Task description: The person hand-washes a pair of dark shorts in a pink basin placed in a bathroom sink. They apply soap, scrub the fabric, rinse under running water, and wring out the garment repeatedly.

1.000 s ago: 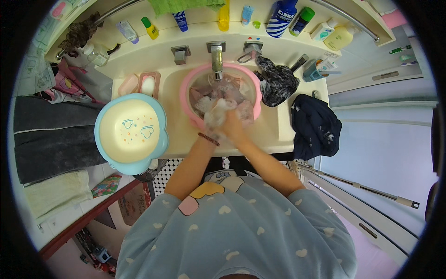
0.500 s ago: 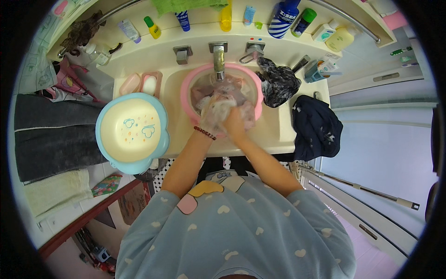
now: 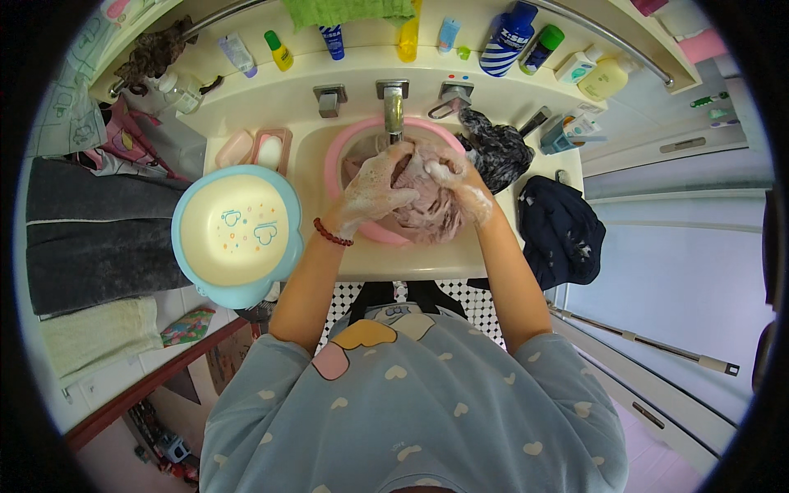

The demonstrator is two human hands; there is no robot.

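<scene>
A wet, dusty-pink cloth garment is bunched up between my two soapy hands over the pink basin in the sink. My left hand, with a dark red bead bracelet at its wrist, curls round the garment's left side, thumb toward me. On the other side my right hand grips it with bent fingers; lather covers the knuckles and wrist. Part of the garment hangs over the basin's near rim. Above the basin's far side juts the metal faucet.
To the left stands a blue-rimmed cream basin, beside a soap dish. Wet black cloth and a navy garment lie right of the sink. Bottles and tubes, including a blue striped bottle, line the back ledge.
My hands have moved apart from being pressed together, the right one to the right. The garment has come up out of the basin and now shows bunched between them.
</scene>
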